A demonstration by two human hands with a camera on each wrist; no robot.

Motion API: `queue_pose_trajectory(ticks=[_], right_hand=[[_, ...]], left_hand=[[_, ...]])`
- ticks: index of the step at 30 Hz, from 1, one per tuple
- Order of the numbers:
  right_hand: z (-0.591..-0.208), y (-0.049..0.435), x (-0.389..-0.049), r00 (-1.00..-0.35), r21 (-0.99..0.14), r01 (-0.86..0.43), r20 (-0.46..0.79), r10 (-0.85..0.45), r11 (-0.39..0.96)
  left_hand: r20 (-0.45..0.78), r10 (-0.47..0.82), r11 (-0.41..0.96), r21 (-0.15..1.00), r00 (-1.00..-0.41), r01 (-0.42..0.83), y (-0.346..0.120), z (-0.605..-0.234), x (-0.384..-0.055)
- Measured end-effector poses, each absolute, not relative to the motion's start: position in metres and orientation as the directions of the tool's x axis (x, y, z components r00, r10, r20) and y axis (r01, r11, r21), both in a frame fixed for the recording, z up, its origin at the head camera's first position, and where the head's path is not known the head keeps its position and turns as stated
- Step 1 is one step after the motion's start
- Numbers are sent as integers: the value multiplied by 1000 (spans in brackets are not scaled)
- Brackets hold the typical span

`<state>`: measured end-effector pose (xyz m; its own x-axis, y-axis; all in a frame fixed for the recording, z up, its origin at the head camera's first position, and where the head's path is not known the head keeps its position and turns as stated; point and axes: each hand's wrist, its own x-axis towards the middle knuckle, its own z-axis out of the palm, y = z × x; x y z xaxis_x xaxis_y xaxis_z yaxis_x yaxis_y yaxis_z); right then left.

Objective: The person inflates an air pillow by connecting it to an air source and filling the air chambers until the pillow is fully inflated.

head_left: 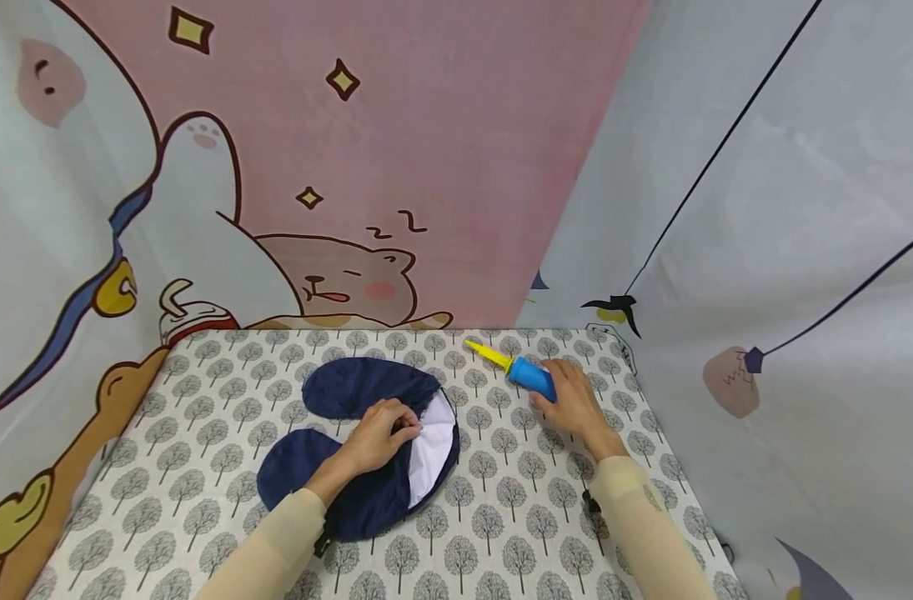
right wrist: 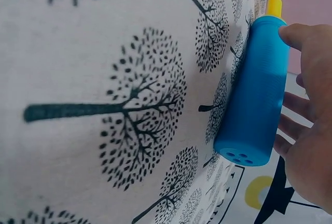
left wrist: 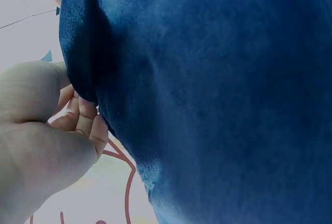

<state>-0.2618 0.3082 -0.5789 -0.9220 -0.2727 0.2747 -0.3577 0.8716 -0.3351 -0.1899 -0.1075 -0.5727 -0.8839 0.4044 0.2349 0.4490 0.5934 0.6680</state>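
A navy plush U-shaped neck pillow (head_left: pixel 366 385) lies flat, its curved end to the right. There its plush cover is parted, and a white inner layer (head_left: pixel 435 446) shows. My left hand (head_left: pixel 381 433) pinches the cover's edge beside that white layer; in the left wrist view the fingertips (left wrist: pixel 98 130) go behind the navy fabric (left wrist: pixel 218 99). Farther right is a blue hand pump (head_left: pixel 531 378) with a yellow nozzle (head_left: pixel 490 356) pointing left and away. My right hand (head_left: pixel 572 400) holds its rear end, thumb and fingers on opposite sides. Small holes mark that end in the right wrist view.
A white cloth with printed trees (head_left: pixel 501 533) covers the table (head_left: pixel 163 467). Cartoon-printed curtains (head_left: pixel 456 167) hang behind it and along both sides. The pillow takes up the table's middle left.
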Motion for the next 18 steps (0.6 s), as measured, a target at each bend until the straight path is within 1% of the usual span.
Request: queue_pose_trajectory(ticks=[6,18], right_hand=[[-580,308,-267,-937,-326,-327,232,-260,887],[-579,307,-273,-975,-399,-222,86,-205,890]], left_hand=[[218,396,597,677,-892,430,-106,-572,-190],[199,379,607,683,-903,406,-104,-570,-188]])
